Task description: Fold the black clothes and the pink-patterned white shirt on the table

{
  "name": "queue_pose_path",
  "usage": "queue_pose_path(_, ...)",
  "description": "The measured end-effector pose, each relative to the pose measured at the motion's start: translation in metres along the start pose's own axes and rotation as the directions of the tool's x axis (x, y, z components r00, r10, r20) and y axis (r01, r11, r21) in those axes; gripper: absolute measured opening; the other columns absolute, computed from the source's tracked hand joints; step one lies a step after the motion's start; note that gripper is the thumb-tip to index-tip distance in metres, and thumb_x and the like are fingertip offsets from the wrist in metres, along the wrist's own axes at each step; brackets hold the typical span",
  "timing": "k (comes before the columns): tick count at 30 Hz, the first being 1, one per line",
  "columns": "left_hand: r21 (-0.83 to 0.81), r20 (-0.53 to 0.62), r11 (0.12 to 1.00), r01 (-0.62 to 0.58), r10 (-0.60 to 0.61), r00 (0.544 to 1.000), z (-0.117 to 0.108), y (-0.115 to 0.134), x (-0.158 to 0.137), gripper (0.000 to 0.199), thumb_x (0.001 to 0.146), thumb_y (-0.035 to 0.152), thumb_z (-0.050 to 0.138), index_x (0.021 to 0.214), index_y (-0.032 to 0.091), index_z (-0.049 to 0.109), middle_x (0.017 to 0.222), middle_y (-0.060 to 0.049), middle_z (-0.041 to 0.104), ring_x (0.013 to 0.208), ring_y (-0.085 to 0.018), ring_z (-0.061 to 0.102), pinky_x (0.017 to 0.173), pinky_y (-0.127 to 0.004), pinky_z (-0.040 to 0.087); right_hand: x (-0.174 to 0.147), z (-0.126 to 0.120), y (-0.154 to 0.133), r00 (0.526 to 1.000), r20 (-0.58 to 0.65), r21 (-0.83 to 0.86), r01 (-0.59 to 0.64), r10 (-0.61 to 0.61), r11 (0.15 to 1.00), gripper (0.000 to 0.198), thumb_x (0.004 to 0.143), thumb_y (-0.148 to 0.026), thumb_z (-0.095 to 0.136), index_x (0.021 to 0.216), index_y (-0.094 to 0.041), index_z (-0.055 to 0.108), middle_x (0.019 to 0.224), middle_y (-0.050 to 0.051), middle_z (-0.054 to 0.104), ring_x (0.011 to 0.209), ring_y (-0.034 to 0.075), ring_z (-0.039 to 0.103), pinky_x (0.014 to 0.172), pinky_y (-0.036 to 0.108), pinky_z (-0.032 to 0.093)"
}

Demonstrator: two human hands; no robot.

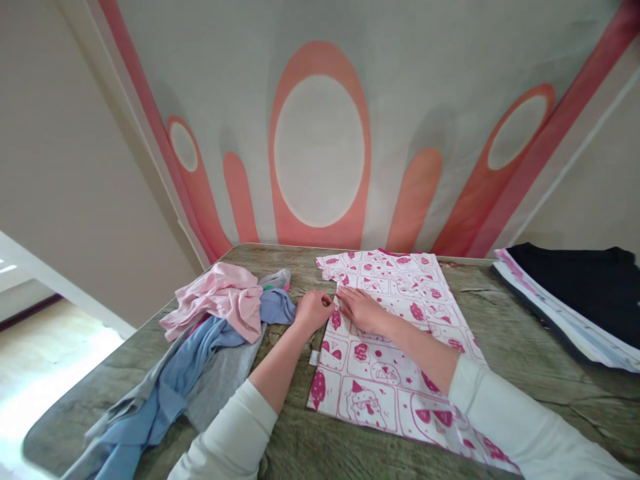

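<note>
A white T-shirt (385, 377) with a dark pink cartoon print lies spread on the table, its collar at the far end. One short sleeve sticks out at its far left; no sleeve shows on its right side. My left hand (314, 311) is curled at the shirt's left side edge, fingertips pinched together there, though the cloth between them is mostly hidden. Flat on the shirt rests my right hand (364, 311), fingers stretched out towards that same edge. A small white label (314, 358) pokes out from the left side seam.
Left of the shirt is a loose heap of clothes, with a pink garment (220, 300) over blue (175, 377) and grey ones. A folded stack topped by a black garment (575, 283) sits at the right. Behind the wood-patterned table (380, 457) rises a printed wall covering (405, 80).
</note>
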State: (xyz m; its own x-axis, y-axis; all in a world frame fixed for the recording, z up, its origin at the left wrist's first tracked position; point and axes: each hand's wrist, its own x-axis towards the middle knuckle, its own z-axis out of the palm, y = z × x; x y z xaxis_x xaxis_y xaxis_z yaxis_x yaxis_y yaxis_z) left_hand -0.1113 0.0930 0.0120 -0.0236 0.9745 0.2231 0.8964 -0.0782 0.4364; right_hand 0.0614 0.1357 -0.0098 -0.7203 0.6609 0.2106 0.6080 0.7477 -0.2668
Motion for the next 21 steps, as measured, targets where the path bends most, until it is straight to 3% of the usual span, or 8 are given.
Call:
queue_pose_path(9,0.010,0.092,0.996,0.091,-0.092,0.991,-0.005,0.004,0.002,0.018,0.069,0.033,0.060,0.072,0.019,0.071,0.072,-0.004,0.069,0.067,-0.016,0.059,0.058,-0.022,0.038,-0.004,0.001,-0.001,0.995,0.026,-0.020,-0.093,0.093,0.995,0.064,0.091,-0.055,0.021,0.141,-0.017,0.026,0.147,0.008,0.024,0.135,0.023,0.019,0.108,0.044,0.012)
queue_pose_path(14,0.011,0.095,0.996,0.084,-0.085,0.992,-0.005,0.004,0.002,0.018,0.069,0.032,0.059,0.072,0.018,0.070,0.073,-0.004,0.068,0.067,-0.016,0.058,0.057,-0.023,0.036,-0.006,-0.006,-0.002,0.994,0.059,-0.004,-0.087,0.087,0.996,0.062,0.091,-0.053,0.021,0.140,-0.016,0.030,0.147,0.008,0.025,0.135,0.024,0.018,0.108,0.045,0.012)
queue_pose_path(21,0.013,0.077,0.998,0.067,-0.067,0.995,-0.001,0.001,0.004,0.017,0.071,0.031,0.057,0.074,0.018,0.067,0.074,-0.004,0.067,0.069,-0.016,0.059,0.059,-0.023,0.037,-0.044,-0.019,-0.044,0.988,0.154,0.027,0.014,-0.018,1.000,0.070,0.089,-0.054,0.029,0.141,-0.007,0.024,0.147,0.015,0.021,0.135,0.028,0.016,0.109,0.046,0.011)
